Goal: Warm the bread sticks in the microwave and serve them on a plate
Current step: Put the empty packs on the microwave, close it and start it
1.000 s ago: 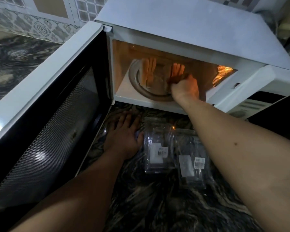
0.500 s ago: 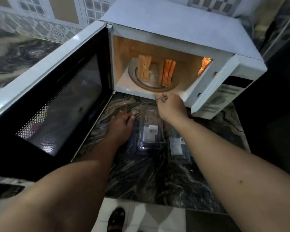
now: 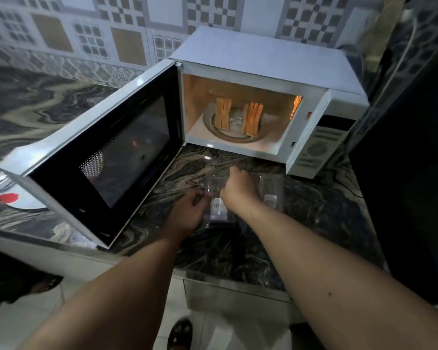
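Note:
Two bunches of orange-brown bread sticks lie on the glass turntable inside the lit white microwave, whose door hangs wide open to the left. On the dark marbled counter in front lies an empty clear plastic pack. My left hand curls its fingers on the pack's left edge. My right hand lies over its far end with bent fingers. Both hands are outside the microwave.
A second clear plastic pack lies just right of my right hand. A white plate with a red mark sits at the far left, partly behind the open door. The counter edge is near me, with tiled floor below.
My right hand has pulled out of the microwave and come down onto the clear pack. My left hand shifted from flat on the counter to the pack's edge. The view has backed away.

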